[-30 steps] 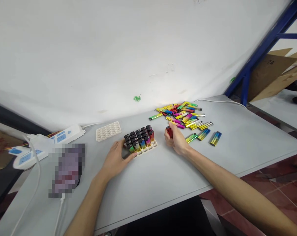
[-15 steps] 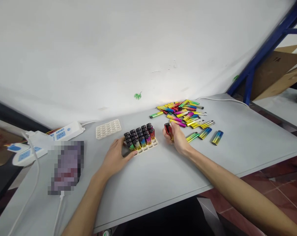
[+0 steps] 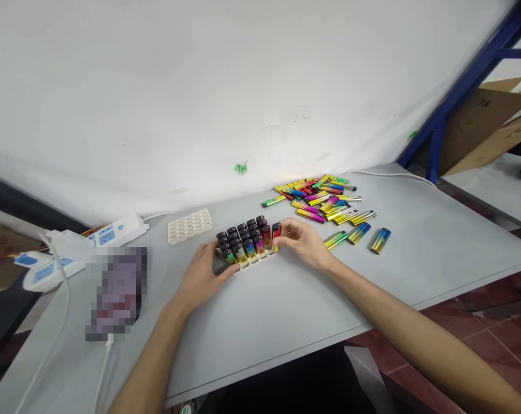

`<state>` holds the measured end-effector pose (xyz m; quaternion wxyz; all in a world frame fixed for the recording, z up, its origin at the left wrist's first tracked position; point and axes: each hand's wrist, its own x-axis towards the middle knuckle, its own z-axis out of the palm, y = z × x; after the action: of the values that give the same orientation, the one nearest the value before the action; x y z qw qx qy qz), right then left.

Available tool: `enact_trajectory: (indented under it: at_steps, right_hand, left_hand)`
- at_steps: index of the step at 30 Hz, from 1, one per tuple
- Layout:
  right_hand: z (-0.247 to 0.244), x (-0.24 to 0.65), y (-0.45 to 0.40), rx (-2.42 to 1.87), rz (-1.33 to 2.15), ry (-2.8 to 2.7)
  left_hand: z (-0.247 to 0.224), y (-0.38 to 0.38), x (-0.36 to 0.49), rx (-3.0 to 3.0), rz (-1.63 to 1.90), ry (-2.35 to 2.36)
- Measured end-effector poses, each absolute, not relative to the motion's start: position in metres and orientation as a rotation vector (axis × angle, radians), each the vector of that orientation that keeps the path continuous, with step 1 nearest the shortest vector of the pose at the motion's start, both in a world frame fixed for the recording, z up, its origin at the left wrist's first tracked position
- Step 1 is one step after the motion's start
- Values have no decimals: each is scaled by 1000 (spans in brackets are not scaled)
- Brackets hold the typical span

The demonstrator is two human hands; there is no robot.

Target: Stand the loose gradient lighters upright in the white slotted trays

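A white holed tray (image 3: 256, 260) holds several upright lighters (image 3: 249, 248) with black tops and shiny bodies in mixed colours. My left hand (image 3: 204, 273) grips the tray's left end, the thumb along its front edge and the fingers behind. Between the fingertips of my right hand (image 3: 301, 241) is a red and yellow lighter (image 3: 276, 234), upright at the tray's right front corner. Whether its base sits in a hole, I cannot tell. To the right and behind lies a loose pile of metallic lighters (image 3: 316, 198).
A second white holed tray (image 3: 190, 226) lies at the back left. Power strips (image 3: 114, 230) and a pixelated object (image 3: 118, 293) with a white cable (image 3: 102, 368) occupy the left side. A blue and gold lighter (image 3: 380, 241) lies apart on the right. The wall borders the table's back.
My right hand has moved left with the red lighter, from beside the pile to the tray's right front corner, and the lighter is now upright. My left hand has stayed put.
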<state>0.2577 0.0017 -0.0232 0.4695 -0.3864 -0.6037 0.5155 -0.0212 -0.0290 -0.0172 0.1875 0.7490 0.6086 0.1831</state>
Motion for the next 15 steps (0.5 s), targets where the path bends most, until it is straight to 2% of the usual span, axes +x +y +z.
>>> enact_trajectory:
  at_steps: [10,15]
  right_hand:
    - [-32,253,-3,-1039,881,-1741]
    - [-26,253,-6,-1125,848,-1825]
  left_hand:
    - [-18,-29,-22,2144,516,1704]
    - [-17,-29,-21,2122,524,1709]
